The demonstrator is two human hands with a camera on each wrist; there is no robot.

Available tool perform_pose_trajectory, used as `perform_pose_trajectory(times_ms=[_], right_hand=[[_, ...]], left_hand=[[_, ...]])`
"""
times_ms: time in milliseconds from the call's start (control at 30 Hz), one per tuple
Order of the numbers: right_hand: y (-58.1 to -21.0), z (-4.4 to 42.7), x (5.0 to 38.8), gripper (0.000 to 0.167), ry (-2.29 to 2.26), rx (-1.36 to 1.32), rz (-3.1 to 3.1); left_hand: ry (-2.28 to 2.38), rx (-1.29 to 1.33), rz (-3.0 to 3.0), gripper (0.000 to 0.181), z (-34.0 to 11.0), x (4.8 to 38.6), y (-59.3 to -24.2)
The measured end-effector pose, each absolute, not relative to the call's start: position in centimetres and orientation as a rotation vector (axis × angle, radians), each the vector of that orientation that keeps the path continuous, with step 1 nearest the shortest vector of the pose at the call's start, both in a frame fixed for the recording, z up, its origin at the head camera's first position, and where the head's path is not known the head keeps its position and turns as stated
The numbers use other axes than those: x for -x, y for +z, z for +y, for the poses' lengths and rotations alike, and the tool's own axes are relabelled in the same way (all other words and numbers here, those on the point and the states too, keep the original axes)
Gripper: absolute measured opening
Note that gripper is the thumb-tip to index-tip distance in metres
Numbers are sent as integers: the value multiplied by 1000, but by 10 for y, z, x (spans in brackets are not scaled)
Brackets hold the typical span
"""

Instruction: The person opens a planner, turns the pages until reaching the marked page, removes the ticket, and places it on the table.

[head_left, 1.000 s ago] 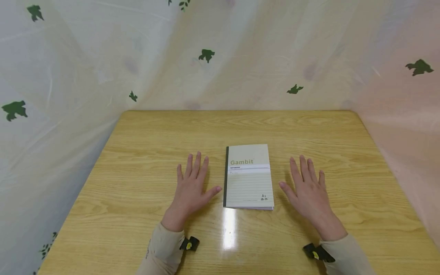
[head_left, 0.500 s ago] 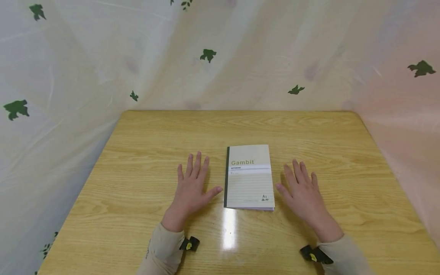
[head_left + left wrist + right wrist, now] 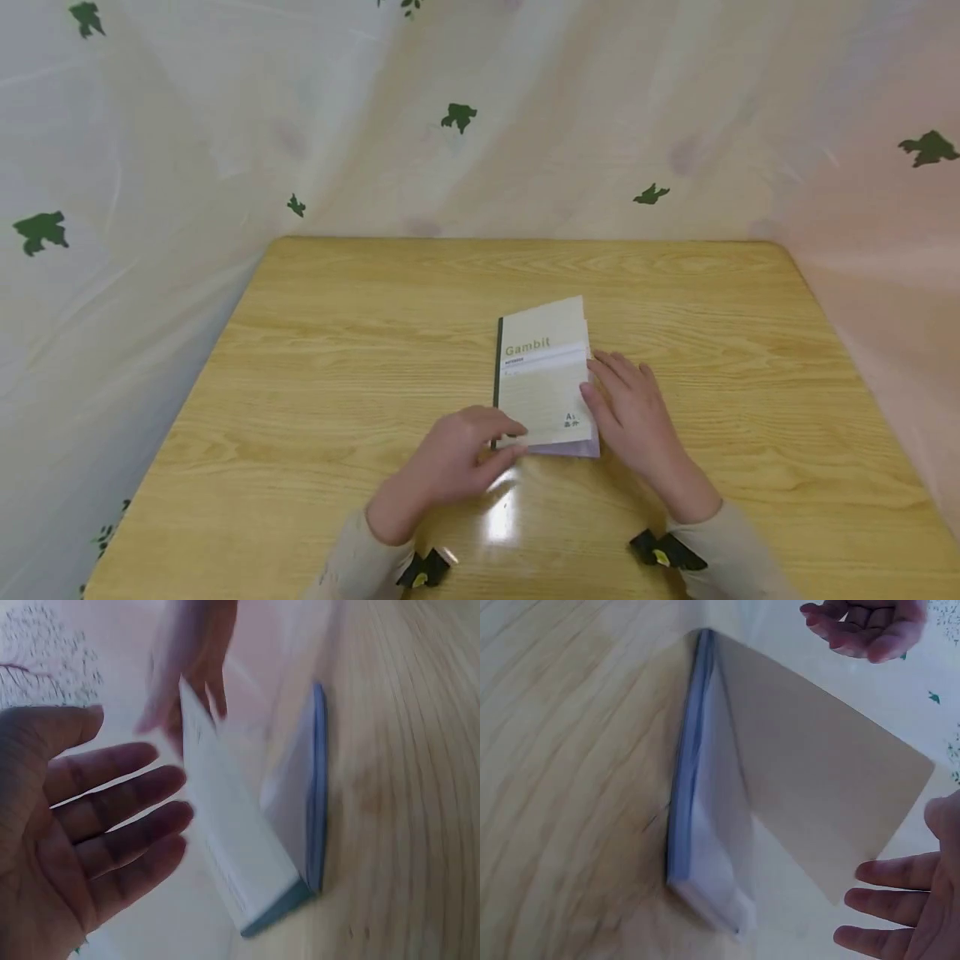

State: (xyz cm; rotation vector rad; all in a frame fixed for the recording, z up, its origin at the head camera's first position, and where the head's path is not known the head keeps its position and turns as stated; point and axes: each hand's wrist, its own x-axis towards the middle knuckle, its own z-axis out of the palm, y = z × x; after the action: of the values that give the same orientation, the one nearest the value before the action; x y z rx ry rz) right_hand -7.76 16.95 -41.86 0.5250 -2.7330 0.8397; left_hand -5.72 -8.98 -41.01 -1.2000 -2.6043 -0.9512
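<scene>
From where I stand, the left hand [image 3: 456, 457] comes first, hanging by the near corner of the notebook [image 3: 542, 383] on its own side. Thumb and fingers are loosely apart with a gap between them, and nothing is in it; the wrist views show its fingertips in the air. A dark clip-like piece [image 3: 423, 569] sits at that wrist, by the sleeve.

Next, to the right of the left hand and a little beyond it, is the dark spine [image 3: 498, 367], the side of the notebook nearest that hand. The notebook lies between the two hands on the table [image 3: 337, 350], its long axis running away from the person. Its cover [image 3: 232, 817] stands lifted from the spine like a half-raised flap, while the pages [image 3: 681, 795] lie flat beneath, the top one curling a little.

Last, the right hand [image 3: 636, 421] is at the free long edge of the cover, opposite the spine. Its fingers are fairly straight and spread, the tips at that edge; I see no firm grip, and cannot tell how hard they touch. So the right hand is the nearer to the loose edge, and the left has the hinge side.
</scene>
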Motion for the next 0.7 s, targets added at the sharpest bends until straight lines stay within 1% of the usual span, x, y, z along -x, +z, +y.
perform_pose_trajectory(times_ms=[67,167,300,433,500,700], right_hand=[[-416,163,79,38,911,-550,-2648],[-411,154,81,35,1015,-572,-2576],[-409,141,85,33,1093,-613,-2549],[-410,131,92,32,1073,-720,-2601],[-412,128,96,32,1021,-779,-2661],[-426,126,111,33,773,-904,-2833]], left_hand=[[-979,1344,-2628,29,-82,49,-404],[-909,1518,-2634,36,-71,39,-399],[-721,1639,-2578,49,-62,33,-400],[-538,1626,-2567,64,-57,32,-406],[-489,1591,-2587,69,-56,32,-410],[-409,1440,-2674,70,-61,29,-413]])
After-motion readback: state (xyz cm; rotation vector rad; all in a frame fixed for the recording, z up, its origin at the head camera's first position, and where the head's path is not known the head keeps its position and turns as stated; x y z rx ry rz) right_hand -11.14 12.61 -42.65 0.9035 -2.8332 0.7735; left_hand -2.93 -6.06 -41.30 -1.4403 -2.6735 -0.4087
